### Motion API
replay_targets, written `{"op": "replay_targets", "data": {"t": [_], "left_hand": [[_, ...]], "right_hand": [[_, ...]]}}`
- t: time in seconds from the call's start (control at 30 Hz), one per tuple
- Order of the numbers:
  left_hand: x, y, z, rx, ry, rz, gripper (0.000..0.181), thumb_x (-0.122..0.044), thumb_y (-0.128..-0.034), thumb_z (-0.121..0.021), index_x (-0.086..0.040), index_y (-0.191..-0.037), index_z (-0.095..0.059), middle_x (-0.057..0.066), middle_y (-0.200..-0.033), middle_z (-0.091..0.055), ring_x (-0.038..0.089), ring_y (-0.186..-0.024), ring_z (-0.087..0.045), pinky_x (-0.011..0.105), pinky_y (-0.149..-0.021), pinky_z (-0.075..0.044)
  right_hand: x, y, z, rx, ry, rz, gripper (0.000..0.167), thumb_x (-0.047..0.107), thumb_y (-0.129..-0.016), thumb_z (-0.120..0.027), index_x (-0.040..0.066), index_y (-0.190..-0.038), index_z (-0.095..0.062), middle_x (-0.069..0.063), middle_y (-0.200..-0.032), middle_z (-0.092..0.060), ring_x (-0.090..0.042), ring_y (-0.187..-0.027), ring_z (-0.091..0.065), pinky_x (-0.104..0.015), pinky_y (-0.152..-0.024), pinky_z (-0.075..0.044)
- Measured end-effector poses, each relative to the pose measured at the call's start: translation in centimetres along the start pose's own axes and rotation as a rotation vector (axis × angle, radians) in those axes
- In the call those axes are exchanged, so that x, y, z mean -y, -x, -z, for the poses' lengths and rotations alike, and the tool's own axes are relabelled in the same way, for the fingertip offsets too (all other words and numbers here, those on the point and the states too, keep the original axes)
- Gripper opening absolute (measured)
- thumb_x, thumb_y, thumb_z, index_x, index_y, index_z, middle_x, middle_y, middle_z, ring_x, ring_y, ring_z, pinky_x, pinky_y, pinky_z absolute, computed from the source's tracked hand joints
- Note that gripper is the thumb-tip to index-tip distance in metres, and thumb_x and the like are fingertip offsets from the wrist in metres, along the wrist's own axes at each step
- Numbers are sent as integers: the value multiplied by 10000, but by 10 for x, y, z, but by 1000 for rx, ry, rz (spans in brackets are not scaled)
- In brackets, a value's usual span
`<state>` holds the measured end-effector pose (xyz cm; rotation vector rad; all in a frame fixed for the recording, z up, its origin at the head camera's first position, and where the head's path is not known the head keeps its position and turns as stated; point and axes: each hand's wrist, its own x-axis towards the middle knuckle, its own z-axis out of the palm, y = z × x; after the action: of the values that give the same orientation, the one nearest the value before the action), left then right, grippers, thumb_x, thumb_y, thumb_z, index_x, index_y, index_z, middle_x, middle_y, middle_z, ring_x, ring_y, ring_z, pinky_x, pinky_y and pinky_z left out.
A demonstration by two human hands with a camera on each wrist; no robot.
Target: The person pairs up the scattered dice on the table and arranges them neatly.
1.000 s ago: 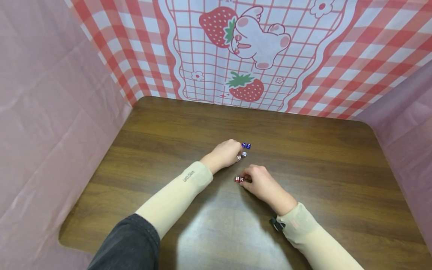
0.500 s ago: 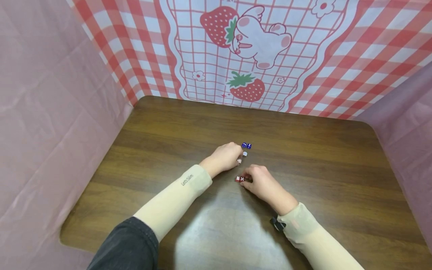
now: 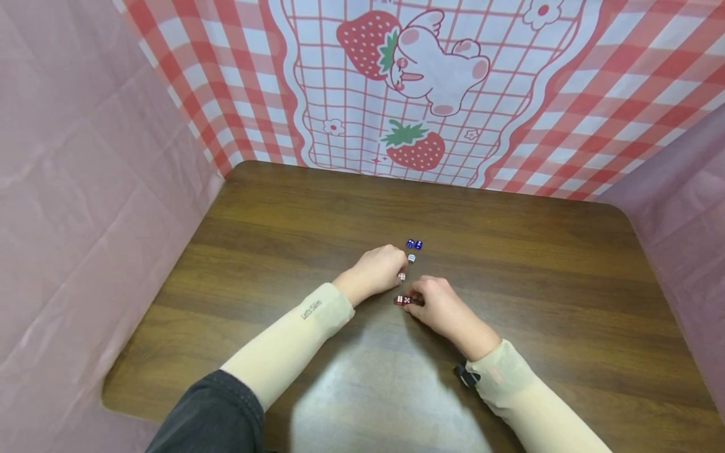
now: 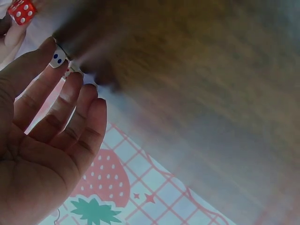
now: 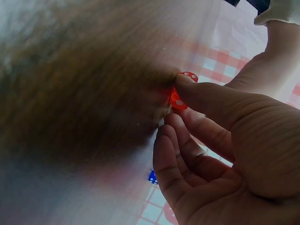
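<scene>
My left hand (image 3: 376, 267) pinches a white die (image 3: 401, 277) between thumb and forefinger. In the left wrist view this white die (image 4: 57, 57) shows two blue dots at the fingertips. A second white die (image 3: 411, 258) sits apart, just beyond it. Nearer me, two red dice (image 3: 403, 301) lie side by side on the table. My right hand (image 3: 438, 305) holds the right-hand one by thumb and forefinger. In the right wrist view the thumb partly hides the red die (image 5: 178, 99).
Two blue dice (image 3: 415, 244) lie side by side beyond the white ones. Everything rests on a brown wood-grain table (image 3: 544, 270). A red-and-white strawberry cloth (image 3: 317, 82) hangs behind the table, and a pink cloth (image 3: 73, 189) hangs on the left.
My left hand has drawn the white die toward me, away from the second white die and closer to the red dice. The right hand and the other dice have stayed put.
</scene>
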<state>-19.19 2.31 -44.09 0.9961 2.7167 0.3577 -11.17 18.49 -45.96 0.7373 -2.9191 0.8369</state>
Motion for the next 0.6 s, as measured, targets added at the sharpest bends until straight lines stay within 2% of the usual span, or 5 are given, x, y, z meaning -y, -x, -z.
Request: {"op": "replay_targets", "data": {"t": [0.6], "left_hand": [[-4,12,-2,9,-32,-17,169,-159,-884,-773,-180,-765,-654,-39,-840,-619,143,-798,-591,319,-671,-512]], "right_hand": [[-3,0,-2,-1,-20,0,179,19,-745,-860,94,-746,-698,-14,-736,-604,-145,-647,-568,-333,-612,-494]]}}
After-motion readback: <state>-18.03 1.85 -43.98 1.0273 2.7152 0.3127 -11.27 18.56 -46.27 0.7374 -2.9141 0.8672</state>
